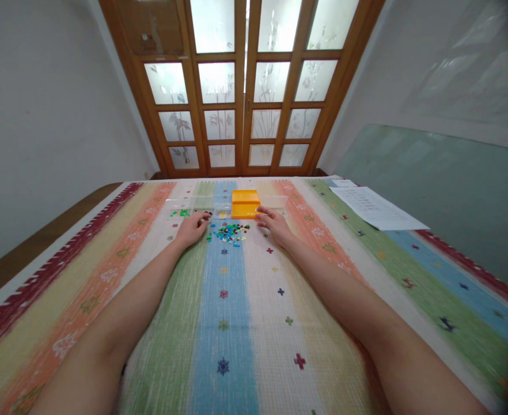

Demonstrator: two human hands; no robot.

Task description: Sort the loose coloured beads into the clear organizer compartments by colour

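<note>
A loose heap of small blue, green, dark red and pale pieces (230,232) lies on the striped cloth between my hands. My left hand (191,229) is at a clear plastic box, its fingers curled together beside some dark pieces (198,211); anything between the fingertips is too small to make out. Green pieces (180,213) lie in the box's left part, and a few yellow ones (223,214) sit in a clear compartment farther right. My right hand (275,225) has its fingers apart, near the front right corner of an orange box (245,197).
The striped tablecloth (223,311) covers the table. White paper sheets (375,207) rest at the far right, by a pale green board or panel (435,190). Wooden doors with frosted panes (245,104) stand beyond the table's far edge.
</note>
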